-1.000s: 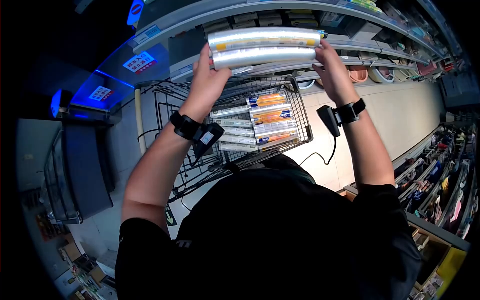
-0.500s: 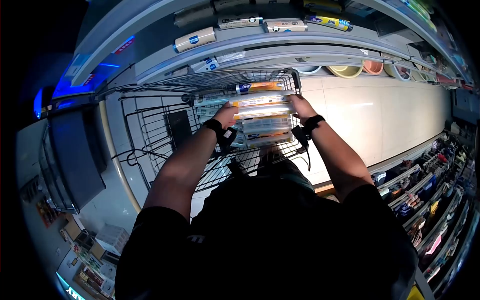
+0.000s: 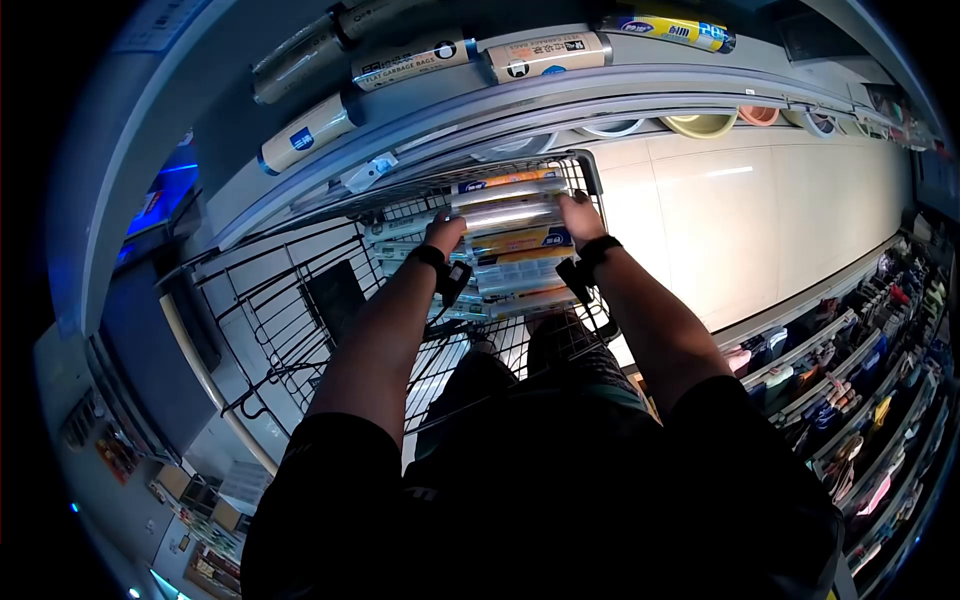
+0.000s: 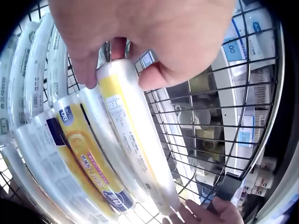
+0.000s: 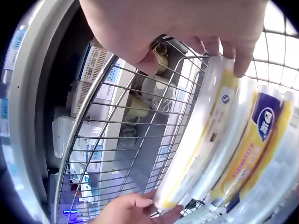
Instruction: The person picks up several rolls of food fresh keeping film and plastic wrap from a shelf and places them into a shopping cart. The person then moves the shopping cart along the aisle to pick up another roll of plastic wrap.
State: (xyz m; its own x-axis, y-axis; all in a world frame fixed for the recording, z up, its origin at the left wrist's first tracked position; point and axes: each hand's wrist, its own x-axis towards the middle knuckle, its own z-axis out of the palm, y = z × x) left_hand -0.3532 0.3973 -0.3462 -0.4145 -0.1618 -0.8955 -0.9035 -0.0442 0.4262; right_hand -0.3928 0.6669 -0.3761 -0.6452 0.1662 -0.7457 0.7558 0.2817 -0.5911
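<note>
Inside a black wire shopping cart (image 3: 590, 166), both hands are at the ends of a white, clear-wrapped plastic bag roll (image 4: 133, 133) with a yellow stripe. My left hand (image 3: 445, 234) grips one end, thumb on one side and fingers on the other. At the opposite end, my right hand (image 3: 579, 220) holds it with its fingertips over the edge. A second pale roll (image 4: 103, 128) lies right alongside. Next to that is a yellow and dark-blue printed roll (image 4: 88, 161). Several whitish rolls (image 4: 35, 70) form another row in the cart.
A shelf edge (image 3: 480, 95) runs close along the cart's far side. On the shelf lie garbage bag rolls (image 3: 415, 62) and a yellow-blue roll (image 3: 672, 30). Plastic basins (image 3: 700, 125) stand beyond the cart. Racks of hanging goods (image 3: 850, 400) line the right side.
Both hands have come down from the shelf into the cart with two pale rolls, which now lie among the others. The head view has shifted closer to the shelf of garbage bag rolls.
</note>
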